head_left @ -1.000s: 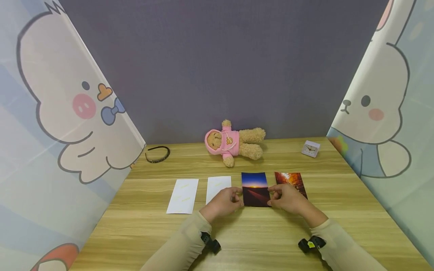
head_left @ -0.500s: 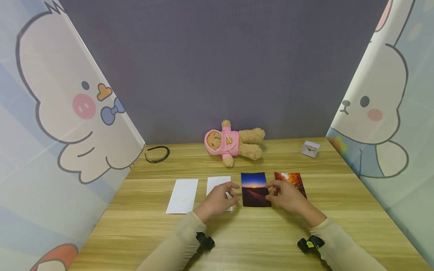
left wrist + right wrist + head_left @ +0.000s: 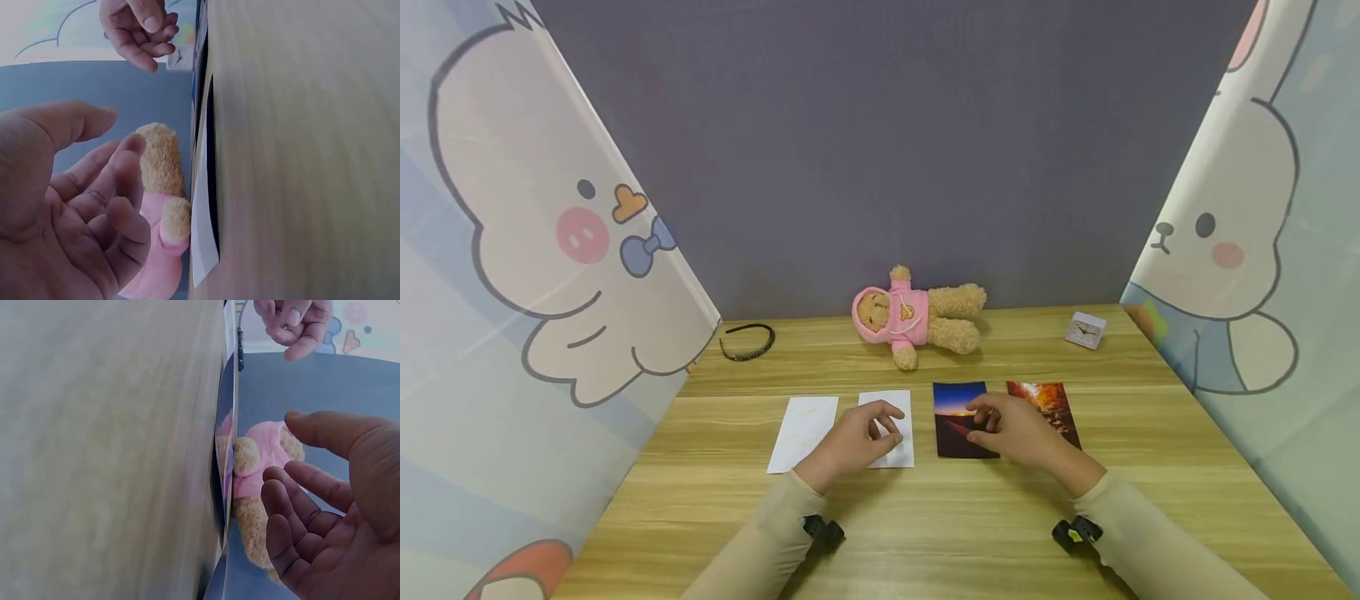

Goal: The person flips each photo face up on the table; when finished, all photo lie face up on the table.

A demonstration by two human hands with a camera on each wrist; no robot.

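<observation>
My left hand (image 3: 853, 437) hovers over the second white card (image 3: 895, 417), its fingers loosely bent and holding nothing; the left wrist view shows a gap between thumb and fingertips. Another white card (image 3: 801, 433) lies farther left. To the right, a sunset photo (image 3: 953, 429) lies face up, and my right hand (image 3: 1018, 429) is above its right edge, fingers relaxed around bare air. Partly behind that hand is an autumn-trees photo (image 3: 1052, 404). In the right wrist view the right hand (image 3: 331, 519) is apart from the photos, whose edges curl slightly off the table.
A teddy bear in a pink hoodie (image 3: 913, 315) lies on its back along the rear of the wooden table (image 3: 940, 533). A black headband (image 3: 748, 343) is at the back left, a small white alarm clock (image 3: 1086, 331) at the back right. A grey partition (image 3: 880, 150) stands behind.
Both hands have let go of the sunset photo's edges. The left hand has moved left over the second white card; the right has shifted slightly left and lifted. The photos and cards stay put.
</observation>
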